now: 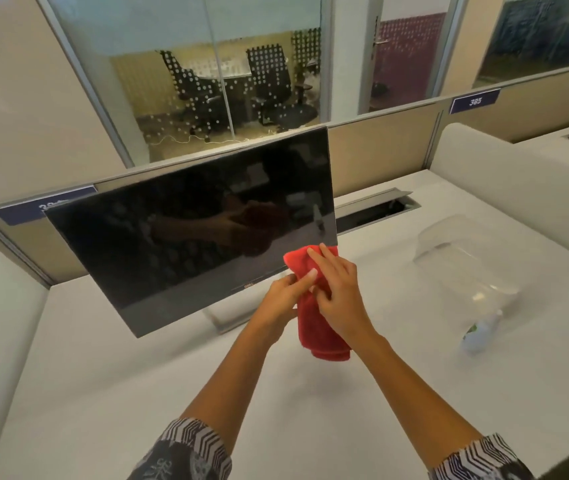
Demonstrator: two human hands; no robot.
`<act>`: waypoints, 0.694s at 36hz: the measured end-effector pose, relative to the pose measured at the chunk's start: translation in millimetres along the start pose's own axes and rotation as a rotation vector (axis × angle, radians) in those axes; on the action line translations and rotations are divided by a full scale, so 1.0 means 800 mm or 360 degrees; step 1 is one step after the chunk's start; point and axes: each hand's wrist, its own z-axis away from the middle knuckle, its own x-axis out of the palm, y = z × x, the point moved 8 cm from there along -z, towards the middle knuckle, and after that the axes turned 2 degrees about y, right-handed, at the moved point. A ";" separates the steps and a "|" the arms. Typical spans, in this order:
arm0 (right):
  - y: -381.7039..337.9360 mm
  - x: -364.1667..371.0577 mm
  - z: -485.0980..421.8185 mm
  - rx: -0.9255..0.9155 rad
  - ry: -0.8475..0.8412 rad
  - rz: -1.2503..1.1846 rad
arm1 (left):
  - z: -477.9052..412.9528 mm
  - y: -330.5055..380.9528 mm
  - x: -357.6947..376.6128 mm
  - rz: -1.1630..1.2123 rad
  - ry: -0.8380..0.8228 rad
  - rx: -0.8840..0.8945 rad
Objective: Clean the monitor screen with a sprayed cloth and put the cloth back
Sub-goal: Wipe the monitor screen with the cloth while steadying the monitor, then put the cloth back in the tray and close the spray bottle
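Both hands, left [284,299] and right [340,296], clutch the red cloth [317,327] just before the monitor's [189,230] lower corner, above the table [137,368].

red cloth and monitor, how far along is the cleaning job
Done: cannot tell; spray bottle lies on the desk. In hand: left hand and right hand bunch the red cloth near the monitor corner. Left: wiping, if unfinished, then returning the cloth.

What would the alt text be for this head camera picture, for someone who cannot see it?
Two bare hands, left hand and right hand, bunch a red cloth just in front of a dark, switched-off Dell monitor on a white desk. To the right stand a clear plastic container and a blurred spray bottle.
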 end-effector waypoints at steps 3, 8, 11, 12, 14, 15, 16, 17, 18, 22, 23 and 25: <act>0.003 -0.011 0.002 -0.0002 -0.0050 -0.0074 | -0.007 0.001 0.005 0.0040 0.0102 -0.0010; 0.027 -0.039 -0.010 0.0063 -0.0172 -0.0244 | -0.021 0.002 0.031 0.0158 0.0202 -0.0059; 0.072 -0.071 -0.022 0.0335 -0.0151 -0.0426 | -0.032 0.010 0.059 0.0224 0.0208 -0.0072; 0.090 -0.080 -0.026 0.0463 -0.0177 -0.0505 | -0.037 0.013 0.071 0.0231 0.0210 -0.0071; 0.125 -0.097 -0.033 0.0686 -0.0278 -0.0622 | -0.048 0.020 0.095 0.0256 0.0218 -0.0069; 0.143 -0.108 -0.037 0.0789 -0.0336 -0.0659 | -0.055 0.024 0.111 0.0277 0.0214 -0.0069; 0.160 -0.117 -0.041 0.0895 -0.0393 -0.0682 | -0.062 0.028 0.126 0.0306 0.0208 -0.0070; 0.175 -0.126 -0.044 0.0983 -0.0443 -0.0702 | -0.069 0.031 0.140 0.0334 0.0200 -0.0073; 0.190 -0.137 -0.048 0.1049 -0.0480 -0.0729 | -0.078 0.034 0.157 0.0363 0.0193 -0.0079; 0.241 -0.192 -0.072 0.1133 -0.0543 -0.0834 | -0.117 0.048 0.230 0.0420 0.0176 -0.0104; 0.255 -0.208 -0.081 0.1125 -0.0530 -0.0810 | -0.128 0.050 0.249 0.0433 0.0167 -0.0118; 0.283 -0.240 -0.097 0.1107 -0.0509 -0.0718 | -0.148 0.055 0.286 0.0444 0.0143 -0.0150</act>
